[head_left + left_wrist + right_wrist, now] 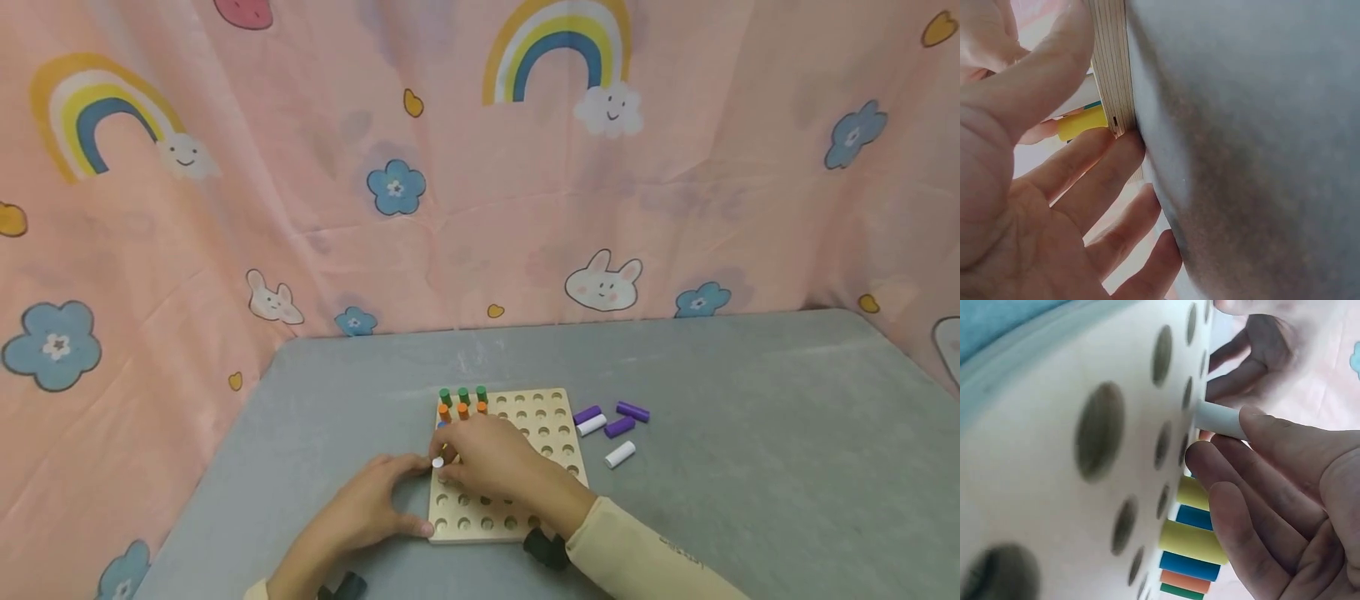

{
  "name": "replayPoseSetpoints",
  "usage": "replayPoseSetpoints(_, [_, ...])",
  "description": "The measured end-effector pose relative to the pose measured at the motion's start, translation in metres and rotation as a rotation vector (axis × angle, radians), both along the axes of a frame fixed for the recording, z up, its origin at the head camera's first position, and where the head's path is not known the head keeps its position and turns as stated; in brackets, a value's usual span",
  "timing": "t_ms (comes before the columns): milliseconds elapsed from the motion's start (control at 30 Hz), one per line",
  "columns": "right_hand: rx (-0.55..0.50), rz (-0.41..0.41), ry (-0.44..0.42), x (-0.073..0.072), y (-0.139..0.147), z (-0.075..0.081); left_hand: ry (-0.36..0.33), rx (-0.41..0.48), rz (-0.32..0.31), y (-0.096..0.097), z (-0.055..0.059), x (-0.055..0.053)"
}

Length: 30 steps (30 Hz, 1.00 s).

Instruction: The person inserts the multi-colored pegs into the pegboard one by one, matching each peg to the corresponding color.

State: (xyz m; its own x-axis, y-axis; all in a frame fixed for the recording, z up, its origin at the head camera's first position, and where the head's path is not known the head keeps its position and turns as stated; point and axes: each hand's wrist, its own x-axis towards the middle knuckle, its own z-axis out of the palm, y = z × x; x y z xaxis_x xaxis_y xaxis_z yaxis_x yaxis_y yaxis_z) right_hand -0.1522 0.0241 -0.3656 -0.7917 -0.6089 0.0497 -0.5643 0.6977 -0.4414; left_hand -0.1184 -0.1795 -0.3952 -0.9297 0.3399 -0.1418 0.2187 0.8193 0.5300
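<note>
A wooden peg board (487,538) with rows of round holes lies on the grey table. My right hand (498,454) is over its left side and pinches a white peg (1219,419) between thumb and fingers, the peg's end at the board's face. My left hand (367,504) touches the board's left edge, its fingers fairly straight and its thumb at the near corner. Green pegs (463,393) and orange pegs (462,411) stand in the far rows. Behind the right hand are blue pegs (1190,565) and yellow pegs (1192,542), mostly hidden in the head view.
Right of the board lie loose purple pegs (633,411) and white pegs (620,454), one of each close to its edge. A pink patterned cloth (480,208) hangs behind the grey table (750,467).
</note>
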Motion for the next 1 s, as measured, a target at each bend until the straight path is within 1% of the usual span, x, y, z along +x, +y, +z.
replayPoseSetpoints(167, [-0.014, 0.004, 0.005, 0.0, 0.001, -0.006, -0.026, -0.01, 0.01, 0.002, 0.002, -0.002])
replayPoseSetpoints(267, [-0.023, -0.001, 0.002, 0.0, 0.002, -0.008, -0.028, -0.023, 0.016, 0.003, 0.003, -0.002])
replayPoseSetpoints(467, [-0.023, -0.004, -0.02, 0.001, 0.001, -0.01, -0.031, -0.026, 0.024, 0.002, 0.002, -0.002])
replayPoseSetpoints(733, [0.0, -0.022, -0.059, 0.007, 0.006, -0.002, -0.042, -0.013, 0.01, 0.002, 0.002, -0.002])
replayPoseSetpoints(833, [-0.011, -0.05, -0.063, 0.012, 0.015, 0.002, -0.052, -0.018, 0.017, 0.003, 0.002, -0.001])
replayPoseSetpoints(1000, [-0.038, -0.105, -0.042, 0.021, 0.037, 0.005, -0.06, -0.024, 0.033, 0.005, 0.003, -0.001])
